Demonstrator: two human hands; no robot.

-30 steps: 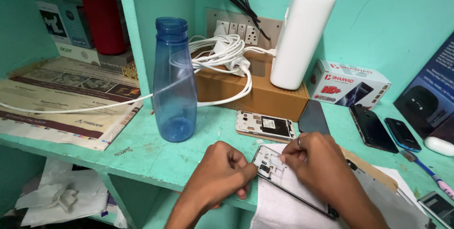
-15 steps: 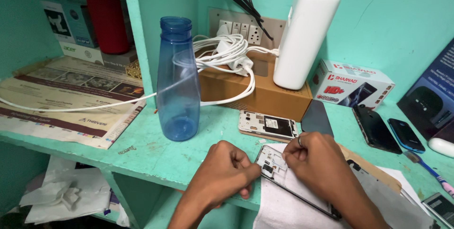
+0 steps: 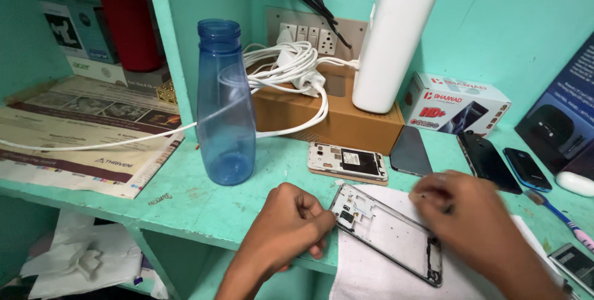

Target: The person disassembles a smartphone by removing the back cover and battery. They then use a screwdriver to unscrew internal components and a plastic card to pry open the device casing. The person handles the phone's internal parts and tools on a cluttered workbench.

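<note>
Left hand (image 3: 291,229) pinches corner of stripped phone frame (image 3: 387,232) on white cloth (image 3: 396,275); right hand (image 3: 470,226) blurred, grip unclear. Opened phone (image 3: 346,162) lies beside on worktop (image 3: 185,204).

We see an evenly lit scene, soft and fairly bright, with no hard glare. Light falls from above and in front, so the shelf recess at the upper left sits darker. The blue bottle (image 3: 226,105) shows pale highlights and stays sharp. Our right hand (image 3: 473,226) is smeared by motion blur; the left hand (image 3: 291,229) is crisper. The corners look slightly stretched.
</note>
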